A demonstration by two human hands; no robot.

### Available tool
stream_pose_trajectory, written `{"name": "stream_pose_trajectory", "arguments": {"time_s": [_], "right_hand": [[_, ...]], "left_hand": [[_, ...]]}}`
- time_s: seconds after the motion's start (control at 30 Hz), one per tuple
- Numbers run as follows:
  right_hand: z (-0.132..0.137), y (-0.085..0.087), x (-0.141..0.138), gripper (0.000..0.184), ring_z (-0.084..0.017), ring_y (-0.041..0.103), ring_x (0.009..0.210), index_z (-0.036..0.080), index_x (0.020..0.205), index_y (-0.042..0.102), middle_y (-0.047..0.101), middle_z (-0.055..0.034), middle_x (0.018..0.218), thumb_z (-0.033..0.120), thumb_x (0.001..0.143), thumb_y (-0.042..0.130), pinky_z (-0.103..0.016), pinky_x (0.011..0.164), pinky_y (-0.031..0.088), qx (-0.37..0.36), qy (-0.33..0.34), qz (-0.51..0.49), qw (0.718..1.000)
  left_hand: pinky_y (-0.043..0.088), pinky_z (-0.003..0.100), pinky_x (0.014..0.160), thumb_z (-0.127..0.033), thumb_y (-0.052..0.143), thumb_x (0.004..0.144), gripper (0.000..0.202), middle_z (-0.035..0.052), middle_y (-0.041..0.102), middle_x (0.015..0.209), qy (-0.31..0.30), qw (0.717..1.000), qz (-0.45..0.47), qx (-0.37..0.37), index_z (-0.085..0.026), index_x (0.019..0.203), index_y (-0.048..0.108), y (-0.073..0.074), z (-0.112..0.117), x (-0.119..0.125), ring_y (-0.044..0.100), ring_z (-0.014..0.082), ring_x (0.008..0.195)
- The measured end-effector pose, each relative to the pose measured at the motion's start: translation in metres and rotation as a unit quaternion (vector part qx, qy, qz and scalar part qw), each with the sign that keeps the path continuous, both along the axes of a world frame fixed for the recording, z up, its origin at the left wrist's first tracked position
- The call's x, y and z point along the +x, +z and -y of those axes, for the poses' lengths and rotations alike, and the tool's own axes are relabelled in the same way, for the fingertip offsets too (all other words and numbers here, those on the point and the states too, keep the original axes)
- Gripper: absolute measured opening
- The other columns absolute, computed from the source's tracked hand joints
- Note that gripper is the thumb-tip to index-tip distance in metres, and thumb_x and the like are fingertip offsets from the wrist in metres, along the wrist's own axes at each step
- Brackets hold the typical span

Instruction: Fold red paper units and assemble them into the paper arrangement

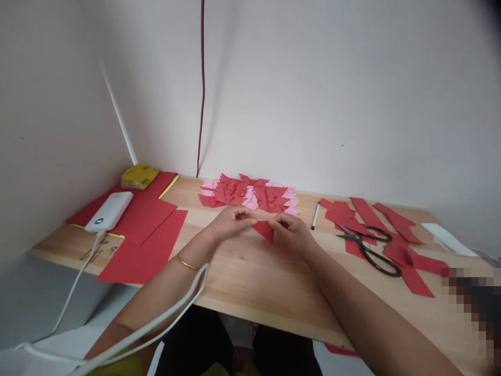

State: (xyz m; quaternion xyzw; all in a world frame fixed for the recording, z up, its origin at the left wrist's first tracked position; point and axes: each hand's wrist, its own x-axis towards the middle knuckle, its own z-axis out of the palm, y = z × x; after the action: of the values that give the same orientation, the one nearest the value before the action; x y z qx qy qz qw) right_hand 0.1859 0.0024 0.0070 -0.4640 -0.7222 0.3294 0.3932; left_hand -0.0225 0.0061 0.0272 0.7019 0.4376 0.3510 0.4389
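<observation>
A small folded red paper triangle (pixel 265 228) is held just above the wooden desk (pixel 250 282), pinched on both sides. My left hand (pixel 230 222) grips its left corner with fingers closed. My right hand (pixel 291 232) pinches its right edge. A gold bangle (pixel 187 262) sits on my left wrist. Behind the hands lies a spread of several folded red and pink paper pieces (pixel 250 194).
Black scissors (pixel 371 248) lie on red paper strips (pixel 387 235) at the right, a pen (pixel 315 214) beside them. Red paper sheets (pixel 144 235), a white power bank (pixel 109 210) with cable and a yellow block (pixel 140 176) sit left. White paper (pixel 446 237) lies far right.
</observation>
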Motion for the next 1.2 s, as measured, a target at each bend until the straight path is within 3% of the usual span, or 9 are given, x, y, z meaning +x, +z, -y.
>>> {"name": "stream_pose_trajectory", "arguments": {"time_s": [0.13, 0.33, 0.5, 0.63, 0.77, 0.93, 1.2], "right_hand": [[0.001, -0.001, -0.002, 0.029, -0.013, 0.050, 0.064, 0.018, 0.065, 0.057, 0.057, -0.0006, 0.066, 0.040, 0.083, 0.054, -0.025, 0.061, 0.039, -0.009, 0.034, -0.006, 0.999], [0.004, -0.005, -0.002, 0.029, -0.011, 0.046, 0.058, 0.018, 0.074, 0.058, 0.055, 0.0008, 0.065, 0.045, 0.083, 0.054, -0.024, 0.053, 0.035, -0.053, 0.067, -0.028, 0.996], [0.005, -0.001, -0.002, 0.031, -0.011, 0.046, 0.060, 0.018, 0.062, 0.053, 0.053, 0.0007, 0.063, 0.041, 0.083, 0.056, -0.024, 0.056, 0.035, -0.002, 0.055, -0.004, 0.998], [0.006, -0.004, -0.004, 0.027, -0.011, 0.047, 0.060, 0.018, 0.064, 0.056, 0.054, 0.0000, 0.064, 0.038, 0.083, 0.056, -0.024, 0.055, 0.036, 0.005, 0.069, 0.014, 0.997], [0.006, -0.009, -0.007, 0.023, -0.012, 0.047, 0.060, 0.018, 0.070, 0.059, 0.055, -0.0001, 0.066, 0.037, 0.082, 0.055, -0.024, 0.056, 0.036, 0.003, 0.084, 0.028, 0.996], [0.005, -0.006, -0.006, 0.028, -0.011, 0.045, 0.059, 0.017, 0.067, 0.055, 0.052, 0.0011, 0.062, 0.039, 0.084, 0.052, -0.024, 0.056, 0.034, 0.016, 0.084, 0.054, 0.995], [0.005, -0.001, -0.005, 0.030, -0.011, 0.044, 0.060, 0.018, 0.064, 0.053, 0.051, 0.0009, 0.063, 0.038, 0.085, 0.050, -0.024, 0.055, 0.033, -0.005, 0.061, 0.048, 0.997]], "left_hand": [[0.035, 0.022, 0.056, -0.036, 0.065, 0.072, 0.023, 0.0008, 0.058, 0.065, -0.019, 1.000, -0.009, 0.003, -0.013, 0.069, 0.065, -0.006, 0.003, 0.009, 0.047, 0.0104, 0.061], [0.031, 0.021, 0.051, -0.036, 0.066, 0.071, 0.025, -0.0021, 0.051, 0.058, 0.020, 0.999, 0.024, -0.019, -0.013, 0.062, 0.062, -0.009, 0.003, 0.011, 0.042, 0.0079, 0.053], [0.032, 0.022, 0.051, -0.037, 0.065, 0.073, 0.024, -0.0011, 0.054, 0.059, -0.009, 0.999, 0.009, -0.032, -0.013, 0.068, 0.065, -0.008, 0.002, 0.010, 0.044, 0.0088, 0.053], [0.041, 0.024, 0.064, -0.035, 0.063, 0.075, 0.021, 0.0037, 0.064, 0.078, -0.020, 0.999, 0.011, 0.048, -0.015, 0.080, 0.067, -0.011, 0.003, 0.014, 0.055, 0.0132, 0.071], [0.040, 0.024, 0.067, -0.029, 0.057, 0.080, 0.017, 0.0020, 0.061, 0.073, -0.033, 0.991, -0.036, 0.121, -0.015, 0.072, 0.064, -0.010, 0.007, 0.019, 0.053, 0.0127, 0.070], [0.038, 0.024, 0.065, -0.027, 0.051, 0.081, 0.019, 0.0004, 0.057, 0.069, 0.039, 0.992, -0.056, 0.107, -0.015, 0.069, 0.059, -0.005, 0.010, 0.021, 0.050, 0.0124, 0.068], [0.037, 0.023, 0.064, -0.033, 0.052, 0.080, 0.021, -0.0025, 0.049, 0.065, 0.105, 0.992, 0.008, 0.071, -0.016, 0.068, 0.052, -0.010, 0.006, 0.019, 0.044, 0.0110, 0.065]]}}
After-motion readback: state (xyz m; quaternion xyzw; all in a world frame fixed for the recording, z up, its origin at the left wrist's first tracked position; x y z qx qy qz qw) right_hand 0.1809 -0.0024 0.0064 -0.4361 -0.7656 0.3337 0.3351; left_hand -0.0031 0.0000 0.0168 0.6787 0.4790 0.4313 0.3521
